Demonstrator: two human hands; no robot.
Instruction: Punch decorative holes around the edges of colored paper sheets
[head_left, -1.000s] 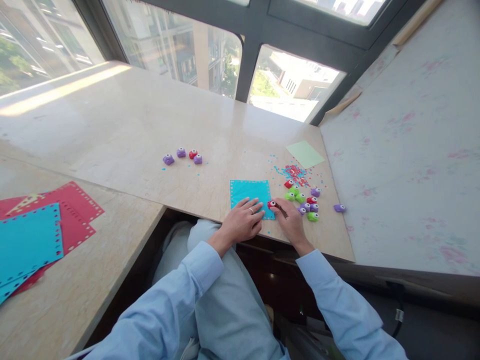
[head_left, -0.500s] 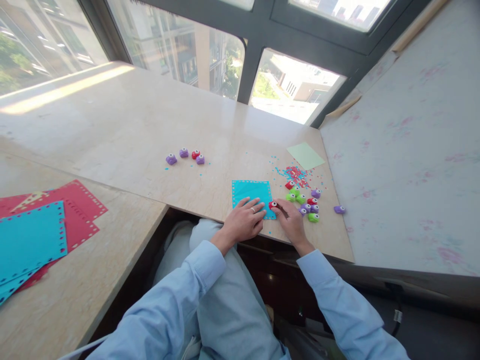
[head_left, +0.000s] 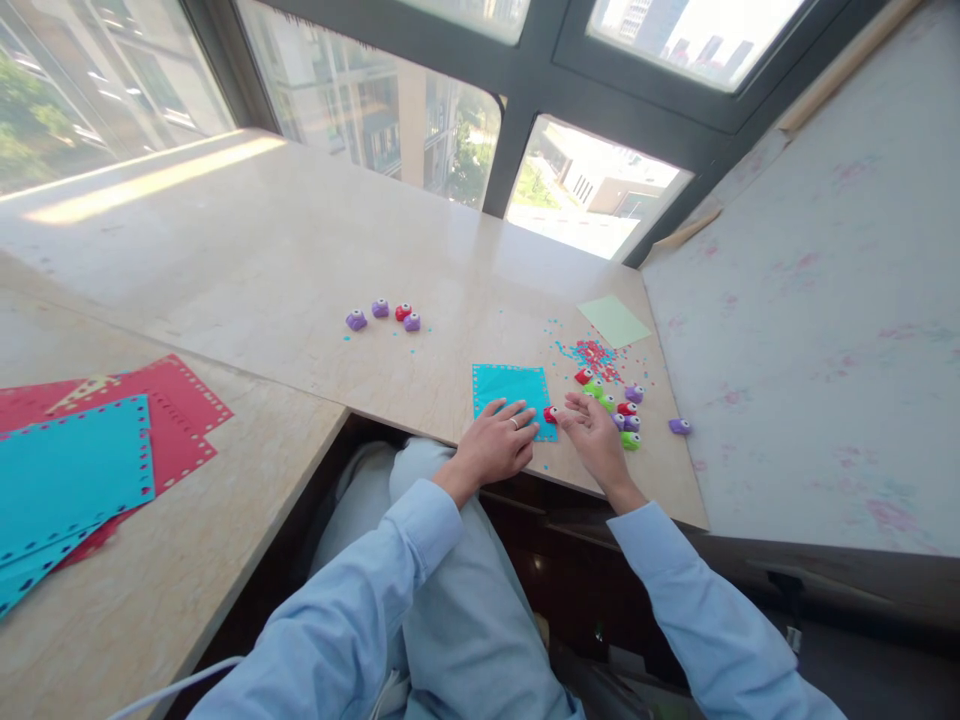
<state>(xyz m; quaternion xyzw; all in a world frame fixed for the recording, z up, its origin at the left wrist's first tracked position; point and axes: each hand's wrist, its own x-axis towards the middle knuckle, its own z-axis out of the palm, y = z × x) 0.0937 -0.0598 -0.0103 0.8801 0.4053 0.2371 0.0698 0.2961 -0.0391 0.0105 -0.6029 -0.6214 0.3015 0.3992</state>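
Observation:
My left hand lies flat, fingers stretched over a blue square sheet of paper with small holes punched along its edges. At the sheet's right edge sits a red craft punch. My right hand is just right of this punch, its fingers raised and apart and its thumb close to the punch; whether the thumb touches it I cannot tell. Behind the right hand, partly hidden by it, stand several green, purple and red punches.
Red and blue paper bits lie heaped near a pale green sheet. Several punches stand farther left, and a purple punch rests by the wall. Punched blue sheets and red sheets overlap on the left counter.
My right fingers have let go of the red punch and spread, moving slightly right. My left hand stays on the blue sheet. The whole view has shifted a little.

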